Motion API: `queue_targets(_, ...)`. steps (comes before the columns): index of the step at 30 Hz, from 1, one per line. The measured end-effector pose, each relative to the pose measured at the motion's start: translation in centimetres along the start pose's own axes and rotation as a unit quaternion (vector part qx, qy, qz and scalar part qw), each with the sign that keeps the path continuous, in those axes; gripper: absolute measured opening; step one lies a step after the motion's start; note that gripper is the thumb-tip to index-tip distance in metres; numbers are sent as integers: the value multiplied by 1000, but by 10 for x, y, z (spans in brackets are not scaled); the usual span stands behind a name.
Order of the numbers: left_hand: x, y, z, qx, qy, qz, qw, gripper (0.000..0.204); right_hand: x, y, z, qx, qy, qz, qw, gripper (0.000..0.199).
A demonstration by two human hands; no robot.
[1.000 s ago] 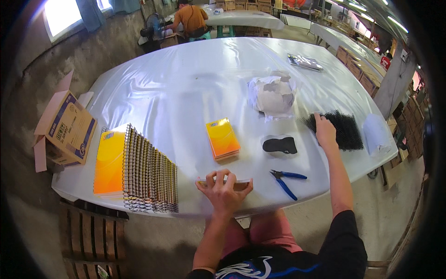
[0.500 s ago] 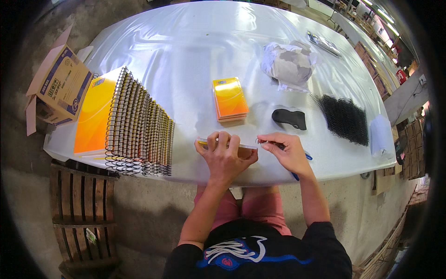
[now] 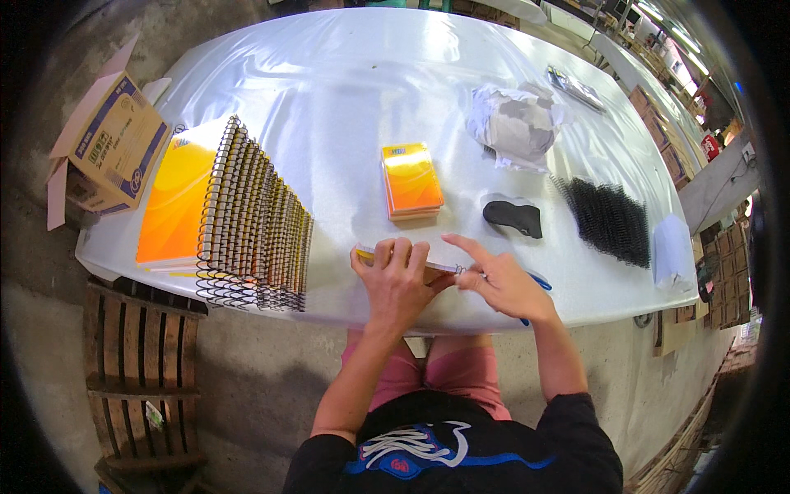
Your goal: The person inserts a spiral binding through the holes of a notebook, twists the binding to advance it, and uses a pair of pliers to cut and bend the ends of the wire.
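Observation:
Over the table's near edge, my left hand [image 3: 393, 284] grips a small orange-and-yellow notebook [image 3: 440, 266] held edge-up, its fingers over the top. My right hand [image 3: 506, 284] is at the notebook's right end, index finger stretched out. Its thumb and other fingers close around a spiral coil [image 3: 459, 268], only a few loops of which show. Behind my hands lies a small stack of orange spiral notebooks [image 3: 412, 179]. A blue-handled tool [image 3: 539, 281] lies partly hidden under my right hand.
Large spiral notebooks [image 3: 185, 198] are stacked at left beside an open carton [image 3: 115, 152]. A black curved object [image 3: 513, 218], a heap of black coils [image 3: 607, 221], crumpled wrapping [image 3: 517, 125] and a white roll [image 3: 674, 252] lie to the right. A wooden pallet-like rack [image 3: 141, 362] stands below left.
My right hand has moved left against the notebook's end, and its index finger has straightened away from the thumb. My left hand keeps its hold on the notebook.

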State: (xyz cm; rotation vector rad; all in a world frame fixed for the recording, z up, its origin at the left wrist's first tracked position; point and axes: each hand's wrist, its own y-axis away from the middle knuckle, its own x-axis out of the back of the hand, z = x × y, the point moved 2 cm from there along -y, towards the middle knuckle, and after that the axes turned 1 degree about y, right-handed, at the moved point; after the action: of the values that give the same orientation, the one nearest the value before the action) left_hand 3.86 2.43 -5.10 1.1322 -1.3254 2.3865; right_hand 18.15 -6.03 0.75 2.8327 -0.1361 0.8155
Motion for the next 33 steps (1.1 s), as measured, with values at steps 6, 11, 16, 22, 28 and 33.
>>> queue_targets(6, 7, -1, -4, -22, 37, -41, 998, 50, -2, 9, 20, 146, 97, 85, 981, 25)
queue_targets(11, 6, -5, -8, -21, 65, -24, 997, 47, 16, 2, 31, -12, 19, -65, 998, 30)
queue_targets(16, 11, -5, -12, -22, 113, -8, 993, 46, 58, -13, 77, 75, 372, 207, 902, 39)
queue_targets(22, 8, -6, -16, -53, 152, -17, 987, 44, 72, -24, 118, 91, 72, 242, 963, 39)
queue_targets(28, 5, -5, -19, -38, 159, -33, 986, 42, 10, -27, 49, 160, -163, -45, 973, 19)
queue_targets(33, 7, -5, -17, -53, 167, -14, 984, 47, 13, -29, 45, 162, -193, -48, 967, 23)
